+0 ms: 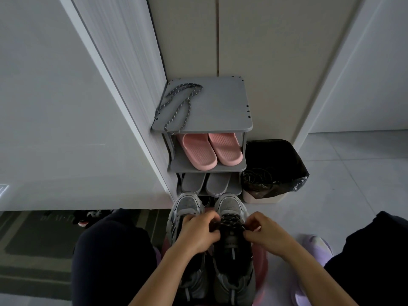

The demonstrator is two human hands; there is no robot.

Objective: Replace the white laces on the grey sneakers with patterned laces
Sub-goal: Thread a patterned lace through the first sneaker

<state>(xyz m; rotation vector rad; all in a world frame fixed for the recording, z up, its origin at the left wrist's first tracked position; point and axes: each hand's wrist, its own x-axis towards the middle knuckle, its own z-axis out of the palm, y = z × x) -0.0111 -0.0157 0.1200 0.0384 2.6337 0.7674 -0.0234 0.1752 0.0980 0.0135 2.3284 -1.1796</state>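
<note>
Where the pair of grey mesh sneakers [229,281] stands side by side on a round pink object [263,269], blurred and of unclear kind, between the person's knees, both hands meet over one shoe. Toes point toward the rack.

Right sneaker [230,205]: dark speckled patterned lace [231,220] crossed through its eyelets.
Left hand [198,233]: fingers curled in, pinching at that lace on the shoe's left edge. The strand is hidden under the knuckles.
Right hand [262,234]: thumb and fingers bunched, pinching the lace at the shoe's right edge.
Left sneaker [186,204]: the left hand and wrist lie across it, covering tongue and eyelets. Cannot tell how it is laced.

Second speckled lace [181,104]: loose and looped on the top board of the grey three-tier plastic shoe rack [220,102], along the left edge, with one end over the front edge.
Middle shelf: pair of pink rubber slides [212,151].
Bottom shelf: pair of grey slides [205,184], just behind the sneaker toes.
Just beside the rack's right edge: pale bin lined with a black plastic bag [273,168].
On the floor tiles near the right forearm: lilac slipper [315,246], partly behind a dark trouser leg [375,250].
At the left: dark doormat [33,250].
</note>
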